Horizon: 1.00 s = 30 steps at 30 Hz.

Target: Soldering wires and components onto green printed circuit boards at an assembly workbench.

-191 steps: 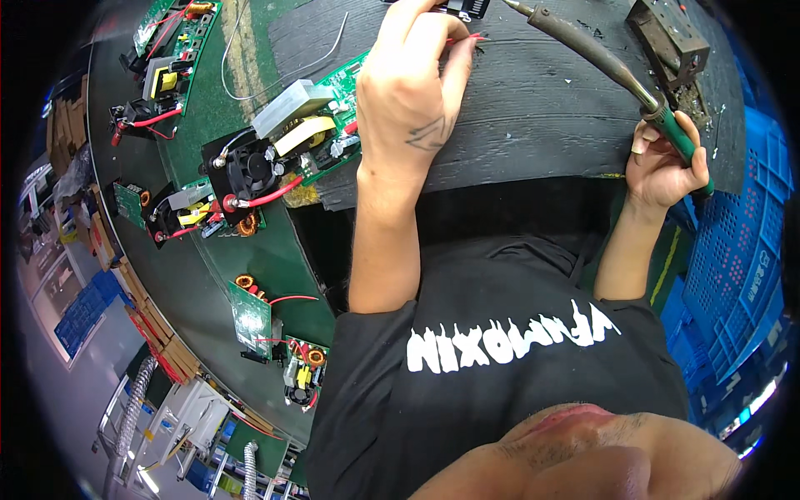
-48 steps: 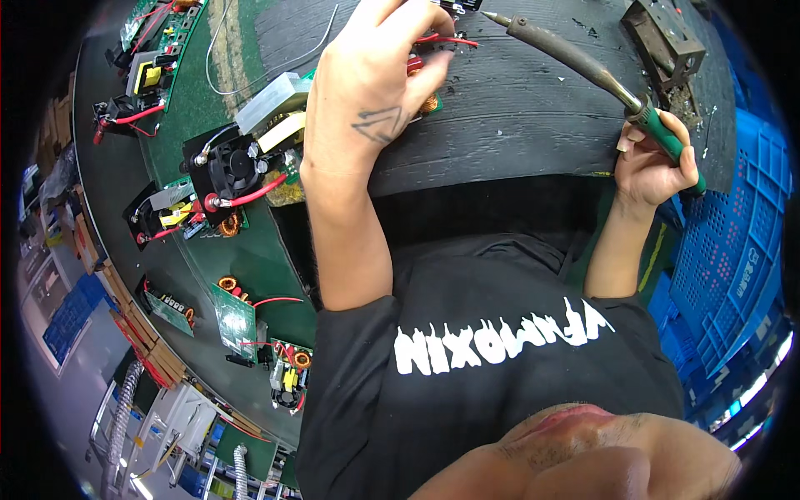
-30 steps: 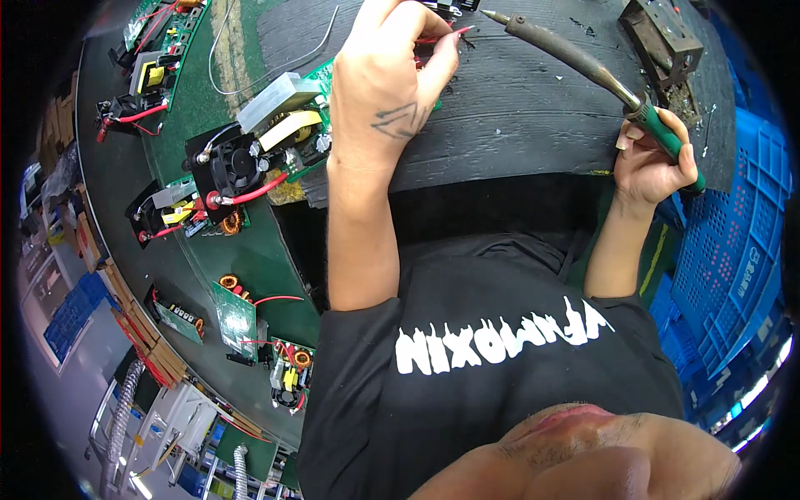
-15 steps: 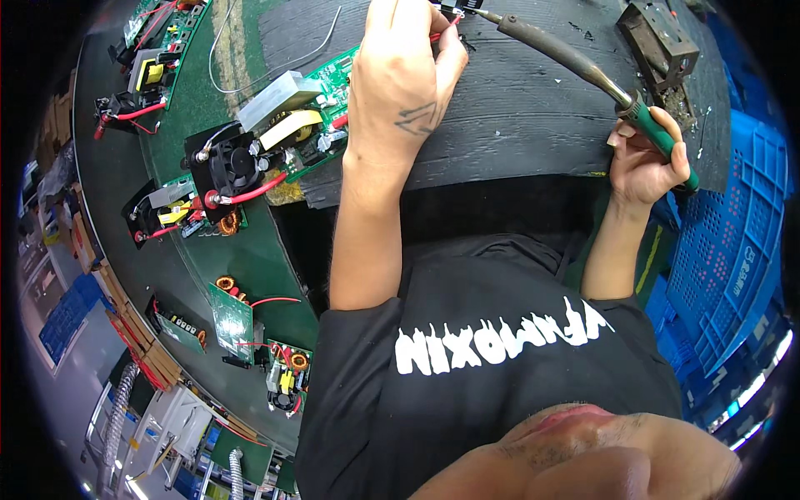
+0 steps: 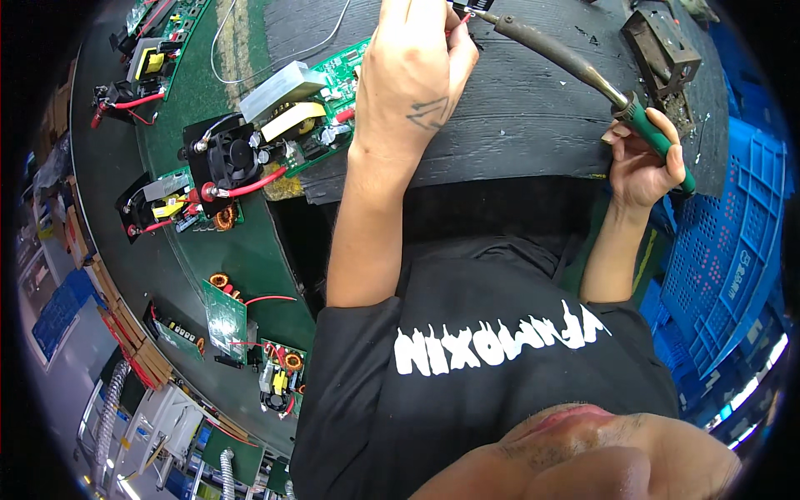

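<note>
My left hand (image 5: 412, 79) is at the top of the view, thumb and fingers pinched around a red wire (image 5: 465, 18); its fingertips are partly cut off by the upper edge. Close to them is a small black part (image 5: 457, 6), mostly hidden. A soldering iron (image 5: 575, 67) with a green handle lies in the curled fingers of my right hand (image 5: 640, 167). Its tip points left and meets the end of the wire, though contact is hard to make out. Beside my left wrist rests a green circuit board (image 5: 340, 77) with a black fan (image 5: 233, 160) and a silver heat sink (image 5: 283, 90).
The black work mat (image 5: 517, 142) is marked with scraps. An open metal holder (image 5: 662, 54) stands at its far right, and a blue perforated crate (image 5: 725, 250) is beyond. More boards (image 5: 227, 321) lie on the green bench to my left. A loose grey wire (image 5: 275, 71) curves behind.
My left hand and the iron's tip have shifted slightly to the right together. The whole view has moved a little. Both grips are as before.
</note>
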Motion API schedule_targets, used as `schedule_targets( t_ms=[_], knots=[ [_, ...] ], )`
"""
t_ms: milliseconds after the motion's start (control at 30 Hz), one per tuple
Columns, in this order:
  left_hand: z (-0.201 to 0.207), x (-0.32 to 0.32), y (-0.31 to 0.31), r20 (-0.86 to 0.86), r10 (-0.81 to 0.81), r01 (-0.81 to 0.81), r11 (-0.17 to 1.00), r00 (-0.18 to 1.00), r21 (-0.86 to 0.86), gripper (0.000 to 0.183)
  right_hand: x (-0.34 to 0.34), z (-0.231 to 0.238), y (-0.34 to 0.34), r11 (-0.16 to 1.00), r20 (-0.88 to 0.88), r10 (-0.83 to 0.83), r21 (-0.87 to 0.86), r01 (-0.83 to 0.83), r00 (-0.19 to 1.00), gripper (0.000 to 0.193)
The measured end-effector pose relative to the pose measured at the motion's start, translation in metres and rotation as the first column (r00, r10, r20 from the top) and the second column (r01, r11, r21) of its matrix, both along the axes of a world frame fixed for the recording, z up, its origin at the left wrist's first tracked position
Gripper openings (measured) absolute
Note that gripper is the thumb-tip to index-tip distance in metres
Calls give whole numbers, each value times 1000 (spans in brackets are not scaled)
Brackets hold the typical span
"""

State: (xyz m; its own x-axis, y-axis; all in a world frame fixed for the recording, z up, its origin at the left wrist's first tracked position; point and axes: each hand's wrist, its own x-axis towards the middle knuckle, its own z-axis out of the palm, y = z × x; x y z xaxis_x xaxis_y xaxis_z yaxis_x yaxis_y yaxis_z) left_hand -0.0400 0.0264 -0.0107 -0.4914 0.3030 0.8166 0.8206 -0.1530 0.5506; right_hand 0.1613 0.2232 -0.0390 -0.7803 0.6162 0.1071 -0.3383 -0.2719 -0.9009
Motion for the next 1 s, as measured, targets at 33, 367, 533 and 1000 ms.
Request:
schedule_targets(
  t_ms=[33,367,533,1000],
  knots=[
    [-1,-1,0,-21,-3,3,1000,1000,10,17,0,0,0,1000,0,-1,1,1,1000,60],
    [30,14,-8,300,150,-40,938,942,-345,16,-1,-1,-2,1000,25,-19,14,19,1000,58],
    [11,4,-2,41,79,-70,980,996,-185,16,5,1,7,997,10,55,46,-56,998,56],
    [-2,-1,-1,-70,93,-97,993,993,-63,15,4,-2,7,996,9,75,53,-75,997,56]
  ],
)
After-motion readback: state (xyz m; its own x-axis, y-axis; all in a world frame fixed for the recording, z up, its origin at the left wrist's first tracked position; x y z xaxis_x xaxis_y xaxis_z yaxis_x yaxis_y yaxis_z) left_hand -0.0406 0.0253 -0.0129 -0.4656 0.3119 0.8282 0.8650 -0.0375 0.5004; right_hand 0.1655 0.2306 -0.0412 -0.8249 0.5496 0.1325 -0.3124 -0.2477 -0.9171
